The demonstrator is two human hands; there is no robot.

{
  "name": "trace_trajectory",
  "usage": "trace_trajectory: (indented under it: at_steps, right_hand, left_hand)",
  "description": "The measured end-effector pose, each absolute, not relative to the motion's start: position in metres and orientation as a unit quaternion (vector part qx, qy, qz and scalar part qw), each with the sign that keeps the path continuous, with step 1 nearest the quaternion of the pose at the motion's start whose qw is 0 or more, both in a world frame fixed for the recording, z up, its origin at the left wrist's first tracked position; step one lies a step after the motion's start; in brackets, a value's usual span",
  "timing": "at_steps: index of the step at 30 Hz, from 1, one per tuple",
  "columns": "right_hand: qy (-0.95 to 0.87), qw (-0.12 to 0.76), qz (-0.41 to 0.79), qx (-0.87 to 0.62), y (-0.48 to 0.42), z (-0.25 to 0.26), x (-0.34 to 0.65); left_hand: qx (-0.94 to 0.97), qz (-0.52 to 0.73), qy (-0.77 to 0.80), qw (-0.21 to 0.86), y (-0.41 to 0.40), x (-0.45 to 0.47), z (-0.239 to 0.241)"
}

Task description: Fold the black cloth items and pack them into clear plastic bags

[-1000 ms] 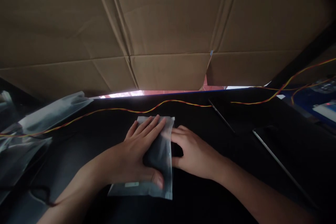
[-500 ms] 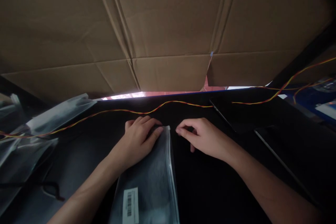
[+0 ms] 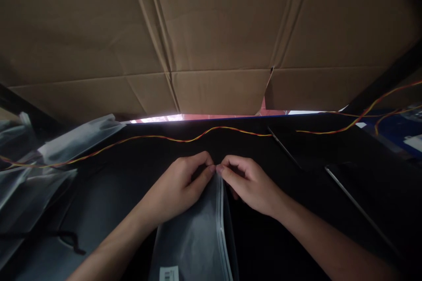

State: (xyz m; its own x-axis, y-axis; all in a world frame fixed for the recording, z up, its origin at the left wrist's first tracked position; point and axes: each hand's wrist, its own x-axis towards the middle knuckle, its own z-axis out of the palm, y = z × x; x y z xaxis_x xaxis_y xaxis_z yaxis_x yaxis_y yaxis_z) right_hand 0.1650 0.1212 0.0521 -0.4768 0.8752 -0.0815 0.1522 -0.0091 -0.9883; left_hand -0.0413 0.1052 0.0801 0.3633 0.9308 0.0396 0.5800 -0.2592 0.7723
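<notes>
A clear plastic zip bag (image 3: 193, 237) lies lengthwise on the black table, its zip edge running along the right side. Part of a white barcode label (image 3: 169, 273) shows near the bottom of the view. My left hand (image 3: 187, 184) pinches the bag's far corner between thumb and forefinger. Right beside it, my right hand (image 3: 249, 184) pinches the same corner at the zip edge, the two sets of fingertips nearly touching. Below the hands, the bag's right edge stands slightly apart from the table.
Other clear plastic bags (image 3: 82, 138) lie at the left, near a black cable (image 3: 70, 239). A twisted red and yellow wire (image 3: 184, 141) crosses the back of the table. Two flat dark devices (image 3: 293, 145) rest at the right. A cardboard sheet (image 3: 217, 30) rises behind.
My right hand has moved left and closed on the bag's far corner. My left hand has shifted slightly right and nearer me, and the bag's label has slid lower in view.
</notes>
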Motion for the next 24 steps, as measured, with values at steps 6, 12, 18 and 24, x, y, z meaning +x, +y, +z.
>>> trace_trajectory:
  at_steps: [6, 12, 18, 24]
  right_hand:
    - [-0.621, 0.331, 0.590, -0.396, 0.107, 0.056, 0.154]
    - [-0.662, 0.165, 0.634, -0.364, 0.099, 0.070, 0.167]
    - [-0.663, 0.004, 0.667, -0.341, 0.101, 0.081, 0.176]
    - [-0.654, -0.069, 0.682, -0.320, 0.107, 0.078, 0.179]
  left_hand:
    - [0.707, 0.338, 0.549, 0.291, 0.116, -0.048, 0.070]
    - [0.697, 0.333, 0.599, 0.211, 0.123, -0.069, 0.070]
    - [0.698, 0.278, 0.648, 0.123, 0.133, -0.078, 0.070]
    - [0.728, 0.215, 0.646, 0.078, 0.126, -0.085, 0.074]
